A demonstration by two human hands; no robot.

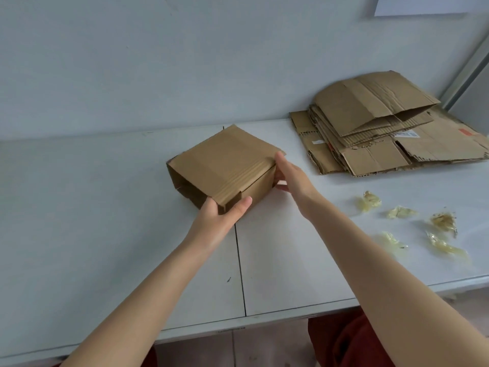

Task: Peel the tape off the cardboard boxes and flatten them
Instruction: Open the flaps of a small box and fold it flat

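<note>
The box (225, 165) and stack (375, 112) are made of matt corrugated cardboard; the tape wads (371, 202) are seen as glossy, crumpled plastic; the table (105, 207) is finished smooth and matt.

Flattened cardboard stack (370, 102) and wall sheet (423, 5) cut by the frame edges; label (411, 133) print illegibly small.

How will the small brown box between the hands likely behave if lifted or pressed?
The cardboard box probably lifts easily: one end looks open and hollow. With that end open, it would likely skew or collapse under sideways pressure. Its matte surface should not slip in the left hand or right hand.
</note>
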